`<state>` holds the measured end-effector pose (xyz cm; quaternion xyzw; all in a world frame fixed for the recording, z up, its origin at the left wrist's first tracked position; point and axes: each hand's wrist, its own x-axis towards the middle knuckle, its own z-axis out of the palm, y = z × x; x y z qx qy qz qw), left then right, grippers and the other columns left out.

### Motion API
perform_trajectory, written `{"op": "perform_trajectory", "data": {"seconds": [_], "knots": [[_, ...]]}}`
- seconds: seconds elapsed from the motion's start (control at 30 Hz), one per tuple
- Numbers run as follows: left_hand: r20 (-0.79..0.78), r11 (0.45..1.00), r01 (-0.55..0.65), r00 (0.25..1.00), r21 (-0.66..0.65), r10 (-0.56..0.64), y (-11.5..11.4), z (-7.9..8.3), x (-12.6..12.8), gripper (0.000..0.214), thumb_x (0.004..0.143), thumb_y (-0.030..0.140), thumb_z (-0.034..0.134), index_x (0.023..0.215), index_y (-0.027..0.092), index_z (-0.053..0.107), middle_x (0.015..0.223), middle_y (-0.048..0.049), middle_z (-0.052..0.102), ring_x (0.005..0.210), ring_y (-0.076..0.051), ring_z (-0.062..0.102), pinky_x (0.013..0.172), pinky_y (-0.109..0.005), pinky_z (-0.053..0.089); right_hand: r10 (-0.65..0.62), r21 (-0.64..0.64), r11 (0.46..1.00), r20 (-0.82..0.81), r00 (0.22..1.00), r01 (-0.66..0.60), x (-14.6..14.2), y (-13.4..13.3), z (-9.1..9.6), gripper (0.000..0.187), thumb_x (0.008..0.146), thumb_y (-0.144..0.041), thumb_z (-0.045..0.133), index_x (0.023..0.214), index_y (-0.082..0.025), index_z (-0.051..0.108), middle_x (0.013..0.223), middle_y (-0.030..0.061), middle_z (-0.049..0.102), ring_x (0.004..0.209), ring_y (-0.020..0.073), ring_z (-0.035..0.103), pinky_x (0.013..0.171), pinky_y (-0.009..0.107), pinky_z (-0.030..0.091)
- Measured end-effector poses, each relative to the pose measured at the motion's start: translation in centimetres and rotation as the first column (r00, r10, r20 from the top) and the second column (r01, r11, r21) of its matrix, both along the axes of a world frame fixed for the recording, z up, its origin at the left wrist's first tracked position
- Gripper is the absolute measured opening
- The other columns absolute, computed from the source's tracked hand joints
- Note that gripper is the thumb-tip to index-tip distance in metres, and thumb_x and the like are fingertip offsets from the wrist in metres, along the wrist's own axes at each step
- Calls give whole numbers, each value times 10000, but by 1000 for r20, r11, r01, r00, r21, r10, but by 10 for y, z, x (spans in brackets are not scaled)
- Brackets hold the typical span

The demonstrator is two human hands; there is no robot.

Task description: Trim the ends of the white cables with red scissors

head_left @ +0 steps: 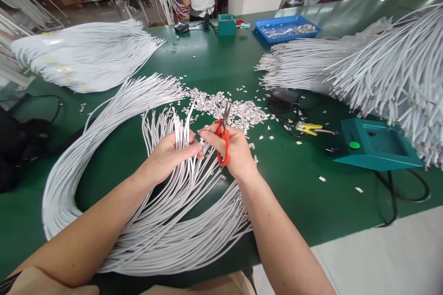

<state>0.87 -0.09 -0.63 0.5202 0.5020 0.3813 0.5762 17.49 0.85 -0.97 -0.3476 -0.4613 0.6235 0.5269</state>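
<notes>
My left hand (169, 154) is closed around a bunch of white cables (183, 173), whose ends stick up above the fingers. Close beside it, my right hand (238, 150) holds red-handled scissors (224, 145) with the dark blades pointing up and away from me. The right thumb and fingertips reach toward the held cables; whether they pinch a cable I cannot make out. A long bundle of white cables (65, 179) curves around the left and passes under my forearms. Small silvery-white pieces (228, 108) lie heaped just beyond both hands.
Thick white cable bundles lie at left (86, 55) and right (398, 60) on the green table (294, 212). A teal device (377, 145) with a green button, yellow-handled pliers (309, 129) and a black adapter (284, 97) sit right. Farther back are a blue tray (256, 25) and people.
</notes>
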Motion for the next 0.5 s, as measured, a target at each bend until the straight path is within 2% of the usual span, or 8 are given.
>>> {"op": "perform_trajectory", "data": {"seconds": [0.13, 0.23, 0.27, 0.33, 0.43, 0.5], "knots": [[35, 998, -38, 999, 41, 36, 1, 1, 1, 226, 746, 337, 766, 792, 204, 589, 771, 5, 697, 802, -177, 679, 778, -310, 505, 49, -36, 998, 10, 999, -48, -4, 1, -4, 227, 723, -419, 760, 670, -211, 687, 644, -25, 637, 620, 128, 584, 683, 300, 483], [48, 994, -103, 994, 27, 102, 3, 1, 0, 270, 711, 310, 794, 798, 205, 561, 767, 26, 678, 748, -158, 675, 766, -305, 509, -82, -8, 996, 205, 975, 85, -4, 2, -7, 262, 760, -454, 711, 692, -205, 667, 713, -3, 663, 665, 138, 579, 683, 294, 461], [45, 992, -123, 991, 24, 122, 4, 0, -1, 285, 701, 306, 800, 804, 204, 555, 773, 28, 675, 740, -157, 674, 764, -308, 511, -150, 42, 989, 308, 939, 144, -3, 3, -8, 259, 778, -447, 691, 695, -204, 657, 755, 7, 671, 689, 144, 575, 680, 293, 449], [37, 987, -160, 987, 33, 159, 6, 0, -3, 303, 690, 307, 805, 814, 202, 549, 786, 25, 678, 743, -159, 674, 768, -312, 512, -281, 196, 958, 521, 806, 207, 0, 4, -11, 260, 800, -409, 662, 653, -202, 606, 795, 27, 659, 723, 160, 555, 669, 300, 418], [8, 977, -201, 980, 69, 201, 6, -1, -5, 307, 684, 316, 805, 825, 200, 559, 802, 15, 691, 749, -164, 671, 779, -320, 509, -361, 365, 924, 731, 579, 116, 2, 7, -15, 308, 799, -345, 640, 575, -207, 479, 714, 26, 584, 685, 164, 485, 649, 311, 366], [-34, 969, -225, 973, 103, 229, 6, -2, -6, 297, 678, 318, 806, 826, 196, 579, 812, 8, 702, 759, -171, 668, 784, -326, 503, -336, 369, 929, 792, 510, 39, 3, 7, -16, 314, 796, -324, 630, 571, -209, 442, 667, 8, 536, 647, 150, 441, 639, 305, 344]]}}
